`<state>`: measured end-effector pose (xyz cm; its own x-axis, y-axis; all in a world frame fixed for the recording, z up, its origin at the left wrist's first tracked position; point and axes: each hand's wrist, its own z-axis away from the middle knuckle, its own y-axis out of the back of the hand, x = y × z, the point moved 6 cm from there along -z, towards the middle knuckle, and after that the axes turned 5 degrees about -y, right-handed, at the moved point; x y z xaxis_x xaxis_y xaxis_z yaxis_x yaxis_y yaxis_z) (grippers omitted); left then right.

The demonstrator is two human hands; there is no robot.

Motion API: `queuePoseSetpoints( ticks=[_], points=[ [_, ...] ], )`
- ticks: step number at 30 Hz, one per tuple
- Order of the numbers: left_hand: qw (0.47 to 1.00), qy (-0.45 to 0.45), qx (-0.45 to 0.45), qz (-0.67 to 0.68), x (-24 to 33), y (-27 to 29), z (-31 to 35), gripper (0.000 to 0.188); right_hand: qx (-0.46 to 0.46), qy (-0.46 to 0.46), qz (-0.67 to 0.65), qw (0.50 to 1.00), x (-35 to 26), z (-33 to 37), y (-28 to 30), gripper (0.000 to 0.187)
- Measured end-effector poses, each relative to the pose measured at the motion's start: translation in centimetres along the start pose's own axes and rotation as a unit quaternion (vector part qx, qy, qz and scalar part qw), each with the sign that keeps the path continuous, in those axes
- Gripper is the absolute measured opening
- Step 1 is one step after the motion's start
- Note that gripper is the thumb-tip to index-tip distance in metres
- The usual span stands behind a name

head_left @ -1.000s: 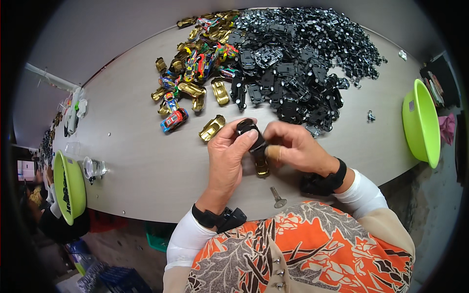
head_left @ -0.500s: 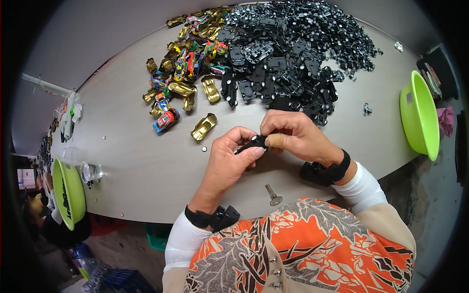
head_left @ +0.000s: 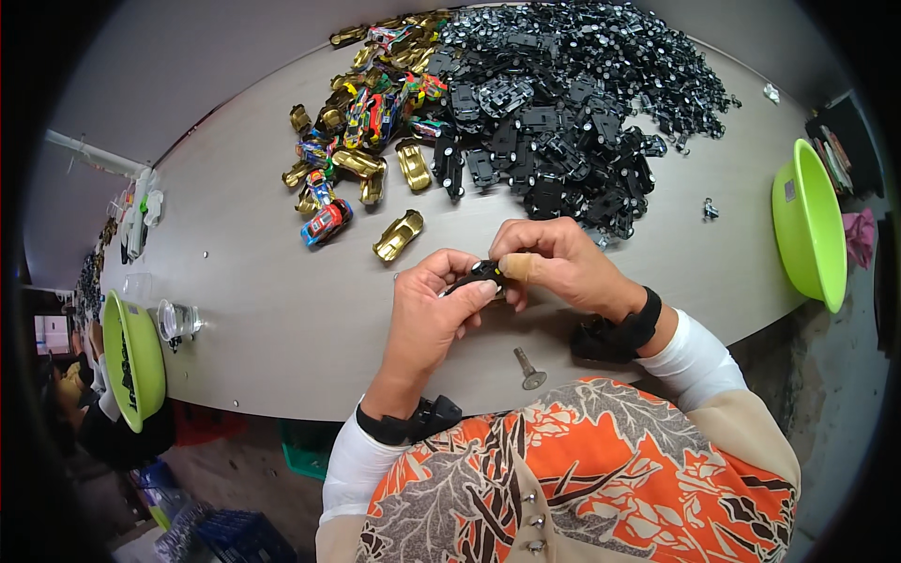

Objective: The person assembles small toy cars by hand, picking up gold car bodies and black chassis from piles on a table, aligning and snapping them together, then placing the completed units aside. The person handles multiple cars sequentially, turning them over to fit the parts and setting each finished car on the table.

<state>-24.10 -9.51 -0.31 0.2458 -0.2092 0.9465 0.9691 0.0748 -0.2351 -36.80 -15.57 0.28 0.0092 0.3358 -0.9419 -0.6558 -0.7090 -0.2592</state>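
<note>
My left hand point(head_left: 427, 305) is closed around a black toy car chassis point(head_left: 484, 270), its thumb along the near side. A small wheel shows at its upper edge. My right hand point(head_left: 554, 267), with tan tape on the thumb, pinches the right end of the same chassis; its fingertips partly hide that end. Both hands are just above the table, close together. Beyond my left hand lies a gold toy car body point(head_left: 399, 235). Between my forearms, near the table's front edge, rests a metal tool point(head_left: 528, 369) with a flat round end.
A heap of black chassis point(head_left: 540, 155) and small wheel parts point(head_left: 648, 61) spreads at the back. Gold and coloured car bodies point(head_left: 371, 117) lie left of it. Green basins point(head_left: 807, 225) flank the table. A clear cup point(head_left: 176, 321) stands left; another person point(head_left: 80, 394) sits beyond.
Both hands have shifted slightly left with the chassis between them. My right thumb has moved further over the chassis, and the whole view has shifted a little.
</note>
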Motion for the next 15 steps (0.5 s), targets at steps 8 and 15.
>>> queuePoseSetpoints(
  ticks=[8, 15],
  points=[
    [1.000, 0.018, -0.011, -0.004, -0.5, -0.2, 0.8, 0.013, -0.006, -0.024, 0.055, 0.998, 0.6, 0.3, -0.1, 0.008],
    [1.000, -0.003, -0.002, -0.030, -0.7, 0.5, 2.8, 0.015, -0.034, 0.018, 0.145, 0.989, -0.3, 0.9, -2.3, 0.005]
  ],
)
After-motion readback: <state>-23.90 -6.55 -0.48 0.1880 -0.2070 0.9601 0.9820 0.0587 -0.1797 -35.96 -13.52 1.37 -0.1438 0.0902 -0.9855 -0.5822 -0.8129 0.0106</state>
